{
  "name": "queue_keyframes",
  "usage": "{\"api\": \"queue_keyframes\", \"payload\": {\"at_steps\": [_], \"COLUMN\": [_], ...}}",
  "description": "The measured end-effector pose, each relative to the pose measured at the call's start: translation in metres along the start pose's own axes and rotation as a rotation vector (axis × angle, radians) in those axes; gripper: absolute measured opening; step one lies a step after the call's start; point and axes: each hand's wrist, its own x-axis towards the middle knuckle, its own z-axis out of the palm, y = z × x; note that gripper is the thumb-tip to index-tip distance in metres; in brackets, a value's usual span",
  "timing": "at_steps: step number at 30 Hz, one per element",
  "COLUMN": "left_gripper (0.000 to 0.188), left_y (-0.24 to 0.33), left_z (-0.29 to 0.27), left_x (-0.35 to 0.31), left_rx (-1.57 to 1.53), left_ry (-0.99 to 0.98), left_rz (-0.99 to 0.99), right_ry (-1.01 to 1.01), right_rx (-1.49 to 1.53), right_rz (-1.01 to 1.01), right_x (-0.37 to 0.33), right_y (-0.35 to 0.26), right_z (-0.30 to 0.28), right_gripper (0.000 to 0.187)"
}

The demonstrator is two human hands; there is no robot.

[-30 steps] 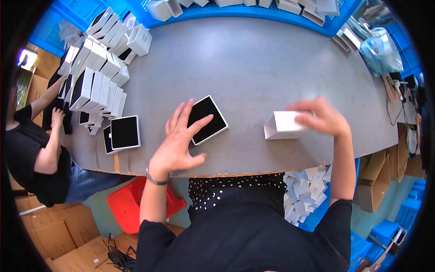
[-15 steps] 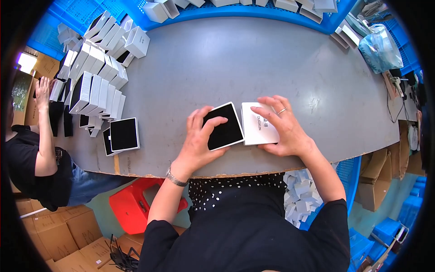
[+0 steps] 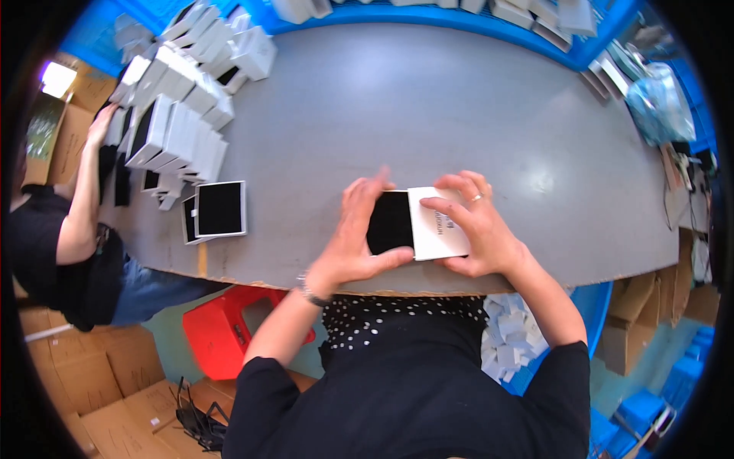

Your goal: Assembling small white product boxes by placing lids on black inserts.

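In front of me lies a shallow white box tray (image 3: pixel 391 222) with a black lining. My left hand (image 3: pixel 353 243) grips it from the left, thumb along the near edge and fingers at the far edge; those fingertips are slightly blurred. Against the tray's right side is a white box sleeve (image 3: pixel 425 239) with dark print on top. My right hand (image 3: pixel 485 236) is closed around the sleeve, thumb near and fingers on its far side and top. The tray's right end meets the sleeve's left edge; whether it reaches inside I cannot tell.
Two black-lined trays (image 3: pixel 220 209) overlap at the left. Beyond them stand rows of white boxes (image 3: pixel 183 138), with a co-worker's hand (image 3: pixel 101 122) beside them. A blue crate (image 3: pixel 451 17) lines the far edge. A plastic bag (image 3: pixel 661 107) sits far right, a red stool (image 3: pixel 212 336) below left.
The tray and sleeve have come together, edge against edge and straighter. My left hand's thumb has shifted to the tray's near edge. The view has tilted slightly.
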Motion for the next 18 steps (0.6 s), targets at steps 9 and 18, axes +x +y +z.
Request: {"api": "queue_keyframes", "payload": {"at_steps": [9,18], "left_gripper": [0.087,0.105], "left_y": [0.018,-0.025], "left_z": [0.027,-0.210], "left_x": [0.000,-0.094], "left_rx": [-0.011,1.006], "left_ry": [0.012,0.063], "left_rz": [0.054,-0.411], "right_ry": [-0.136,-0.363], "right_rx": [-0.183,-0.247], "right_rz": [0.138,0.418], "right_x": [-0.006,0.008], "right_y": [-0.045,-0.001], "right_z": [-0.010,-0.121], "right_gripper": [0.082,0.046]}}
